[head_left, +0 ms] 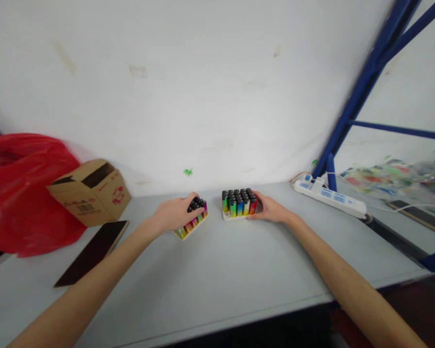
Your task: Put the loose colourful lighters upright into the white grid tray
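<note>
Two trays of colourful lighters with black tops are in the middle of the head view. My left hand [177, 211] is closed over the left tray of lighters [191, 225], thumb on the near side and fingers over the top. That tray sits at a slant, and part of it is hidden under my palm. At the right tray of lighters [239, 203], my right hand [268, 208] grips the right end, with fingers behind and thumb at the front lower corner. Its lighters stand upright in rows in a white base. A gap of grey table separates the two trays.
On the left of the grey table [217, 280] are a red plastic bag [25, 203], an open cardboard box [97, 193] and a dark flat panel [92, 253]. A white power strip [329, 197] lies right, beside a blue metal frame [362, 92]. A white wall rises behind.
</note>
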Available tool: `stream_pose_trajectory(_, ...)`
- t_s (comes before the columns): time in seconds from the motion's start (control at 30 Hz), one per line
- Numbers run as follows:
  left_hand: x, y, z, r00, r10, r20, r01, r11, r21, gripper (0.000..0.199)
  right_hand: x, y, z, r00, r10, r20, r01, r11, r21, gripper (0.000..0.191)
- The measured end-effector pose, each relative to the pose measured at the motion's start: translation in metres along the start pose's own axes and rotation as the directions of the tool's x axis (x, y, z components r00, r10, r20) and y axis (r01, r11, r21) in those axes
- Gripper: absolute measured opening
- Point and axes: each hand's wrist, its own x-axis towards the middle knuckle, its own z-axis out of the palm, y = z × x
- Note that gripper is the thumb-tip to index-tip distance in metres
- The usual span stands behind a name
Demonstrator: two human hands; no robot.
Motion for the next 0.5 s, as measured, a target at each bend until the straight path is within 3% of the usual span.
stream_pose_trajectory(0.1,-0.017,0.01,-0.001,0.997,-0.07,0.014,0.07,0.997,0.021,0.072,-0.001,-0.001,-0.011,1.0,0.015,-0.014,-0.014,0.998,0.069,0.101)
stream_pose_trajectory(0.2,-0.027,0.02,-0.001,0.994,-0.114,-0.003,0.114,0.993,0.019,0.069,-0.003,0.003,-0.026,0.983,0.129,-0.134,-0.082,0.946,0.313,0.063)
stream_pose_trajectory(0.27,-0.03,0.025,0.0,0.99,-0.137,-0.02,0.137,0.99,0.008,0.069,-0.003,0.01,-0.03,0.929,0.282,-0.24,-0.087,0.797,0.598,0.055)
stream_pose_trajectory(0.37,-0.029,0.026,0.003,0.987,-0.163,-0.017,0.163,0.987,-0.006,0.074,0.0,0.02,-0.023,0.834,0.513,-0.203,-0.134,0.545,0.828,0.056)
stream_pose_trajectory(0.43,-0.027,0.023,0.004,0.987,-0.16,-0.008,0.16,0.987,-0.019,0.081,0.003,0.025,-0.015,0.798,0.578,-0.172,-0.156,0.473,0.867,0.049)
stream_pose_trajectory(0.5,-0.025,0.019,0.005,0.992,-0.123,-0.001,0.123,0.992,-0.022,0.087,0.006,0.028,-0.009,0.78,0.593,-0.199,-0.131,0.467,0.875,0.044)
